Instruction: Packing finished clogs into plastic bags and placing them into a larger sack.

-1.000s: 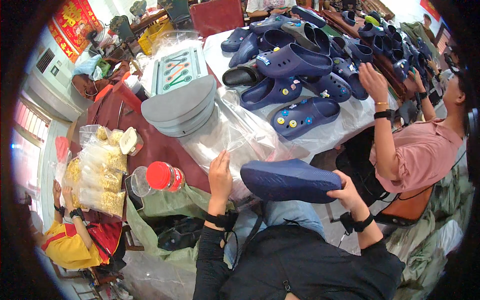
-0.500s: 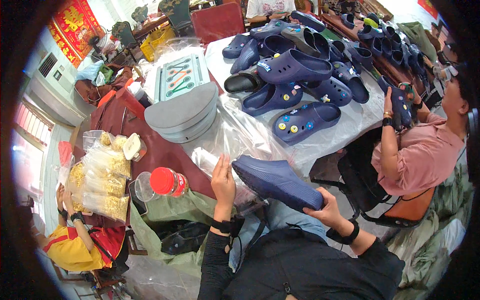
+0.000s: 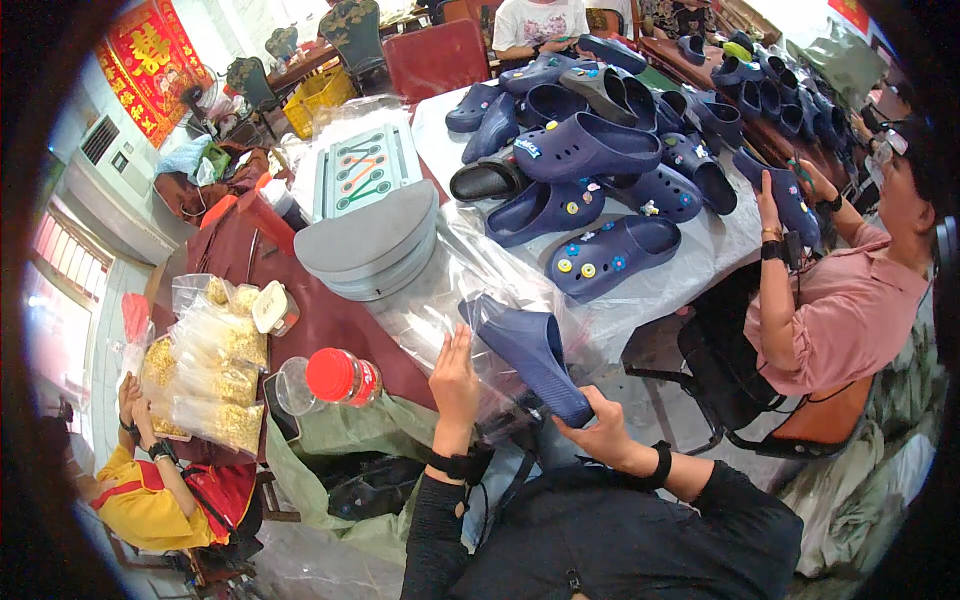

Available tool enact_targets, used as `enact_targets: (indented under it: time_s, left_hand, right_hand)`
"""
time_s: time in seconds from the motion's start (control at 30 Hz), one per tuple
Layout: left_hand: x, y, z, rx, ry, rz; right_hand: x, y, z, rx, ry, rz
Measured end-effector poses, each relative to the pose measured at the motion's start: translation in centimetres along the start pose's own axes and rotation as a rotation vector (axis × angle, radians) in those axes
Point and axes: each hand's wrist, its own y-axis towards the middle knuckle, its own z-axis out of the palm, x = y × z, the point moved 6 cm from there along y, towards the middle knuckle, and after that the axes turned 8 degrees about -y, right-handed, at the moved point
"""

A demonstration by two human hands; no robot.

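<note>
My right hand (image 3: 605,432) grips the lower end of a navy blue foam clog (image 3: 532,362), with the thumb on the ribbed side of its sole. The clog is tilted, its other end pointing up and left over the table edge. Beside that end, my left hand (image 3: 455,385) is raised with fingers stretched out, holding nothing. Clear plastic bags (image 3: 450,290) lie behind both hands. On the white-covered table ahead, navy clogs (image 3: 612,255) with colourful charms are heaped, and a black clog (image 3: 487,180) lies among them.
A grey half-round case (image 3: 370,235) stands left of the heap. Nearer are a red-lidded jar (image 3: 340,377) and bags of yellow pieces (image 3: 220,370). A person in pink (image 3: 835,320) holds a clog at right; another in yellow (image 3: 150,500) works at left.
My right hand has moved left and closer to my left hand. The clog has turned steeper, showing more of its upper side. My left hand has shifted slightly down.
</note>
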Motion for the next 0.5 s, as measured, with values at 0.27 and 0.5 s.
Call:
enact_targets:
  time_s: [0.27, 0.5]
  left_hand:
    - [-0.4, -0.1, -0.7, -0.016, 0.072, 0.066]
    - [-0.7, -1.2, -0.3, 0.001, 0.110, 0.112]
  right_hand:
    - [-0.9, 1.4, 1.6, -0.050, -0.020, 0.008]
    - [-3.1, 2.4, 4.0, -0.103, 0.076, -0.130]
